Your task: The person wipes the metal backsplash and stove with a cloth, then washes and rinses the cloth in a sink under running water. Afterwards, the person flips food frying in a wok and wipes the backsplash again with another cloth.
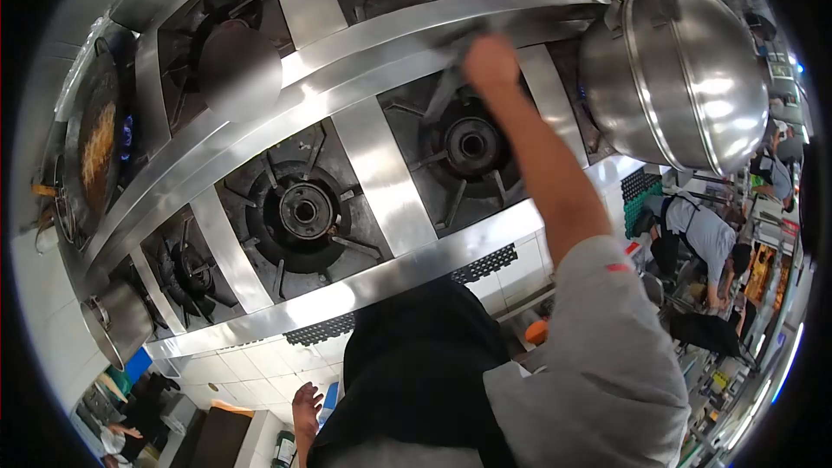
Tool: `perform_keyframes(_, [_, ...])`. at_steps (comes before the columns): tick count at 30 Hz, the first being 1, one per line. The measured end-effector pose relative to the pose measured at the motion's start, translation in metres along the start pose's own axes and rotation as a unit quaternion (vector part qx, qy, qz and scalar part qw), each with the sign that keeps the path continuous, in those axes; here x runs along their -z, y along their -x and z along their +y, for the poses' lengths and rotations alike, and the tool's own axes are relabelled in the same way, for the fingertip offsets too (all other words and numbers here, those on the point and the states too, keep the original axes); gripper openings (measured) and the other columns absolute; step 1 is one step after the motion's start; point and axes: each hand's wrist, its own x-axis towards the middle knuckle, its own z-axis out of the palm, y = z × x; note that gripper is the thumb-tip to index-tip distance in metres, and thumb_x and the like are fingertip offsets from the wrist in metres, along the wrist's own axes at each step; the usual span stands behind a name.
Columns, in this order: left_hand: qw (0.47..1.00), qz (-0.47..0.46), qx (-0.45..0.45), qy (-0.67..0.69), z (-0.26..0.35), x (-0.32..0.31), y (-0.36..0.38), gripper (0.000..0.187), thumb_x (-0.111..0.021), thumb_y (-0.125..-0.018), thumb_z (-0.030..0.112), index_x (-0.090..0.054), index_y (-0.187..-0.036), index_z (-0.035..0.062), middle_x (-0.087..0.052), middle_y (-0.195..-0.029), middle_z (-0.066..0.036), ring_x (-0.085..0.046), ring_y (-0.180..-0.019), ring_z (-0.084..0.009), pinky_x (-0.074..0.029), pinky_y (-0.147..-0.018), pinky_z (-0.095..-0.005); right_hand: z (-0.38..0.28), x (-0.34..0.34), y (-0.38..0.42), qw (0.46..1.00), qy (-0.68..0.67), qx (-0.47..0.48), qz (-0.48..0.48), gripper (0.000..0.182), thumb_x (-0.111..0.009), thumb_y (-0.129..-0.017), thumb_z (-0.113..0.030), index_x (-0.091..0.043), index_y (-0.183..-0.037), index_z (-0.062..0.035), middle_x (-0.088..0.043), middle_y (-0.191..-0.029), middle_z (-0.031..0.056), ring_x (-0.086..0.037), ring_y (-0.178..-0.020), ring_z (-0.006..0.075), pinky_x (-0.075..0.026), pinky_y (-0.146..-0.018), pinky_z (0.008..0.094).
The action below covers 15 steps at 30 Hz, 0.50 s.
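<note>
My right hand (491, 62) is a blurred fist at the raised steel ledge of the stove (373, 65), above the right front burner (473, 146). A grey, smeared thing shows beside its fingers; I cannot make out what it is. Low in the view, my left hand (305, 407) hangs beside the black apron (425, 355), fingers apart and slightly curled, holding nothing. The middle front burner (305, 211) has no pot on it. A dark, blurred round disc (240, 69) lies over the back left burner.
A large steel pot (685, 78) stands at the right. At the far left, a wok (97, 143) with browned food sits over a blue flame, above a smaller pot (121, 321). Other people (702, 230) work at the right; another person (117, 433) is at the lower left.
</note>
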Motion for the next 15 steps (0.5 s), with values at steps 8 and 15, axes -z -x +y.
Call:
perform_keyframes(8, [0.999, -0.031, -0.021, -0.033, 0.002, -0.025, 0.013, 0.049, -0.064, -0.100, 0.041, -0.058, -0.138, 0.0108, -0.066, -0.125, -0.006, -0.067, -0.106, -0.0227, -0.049, -0.088, -0.0413, 0.127, -0.058, 0.052, 0.971, -0.077, 0.013, 0.225, 0.022, -0.061, -0.091, -0.014, -0.062, -0.110, -0.0032, -0.061, -0.110, 0.0192, -0.058, -0.112, 0.0405, -0.049, -0.097, 0.0512])
perform_keyframes(15, [0.999, -0.037, -0.012, 0.031, 0.003, -0.038, -0.021, 0.041, -0.065, -0.100, 0.038, -0.062, -0.131, 0.0100, -0.070, -0.116, -0.002, -0.069, -0.095, -0.0193, -0.050, -0.075, -0.0318, 0.146, -0.079, 0.284, 0.961, -0.155, -0.199, 0.113, 0.034, -0.061, -0.083, -0.005, -0.056, -0.117, 0.0023, -0.056, -0.115, 0.0314, -0.053, -0.111, 0.0511, -0.044, -0.098, 0.0565])
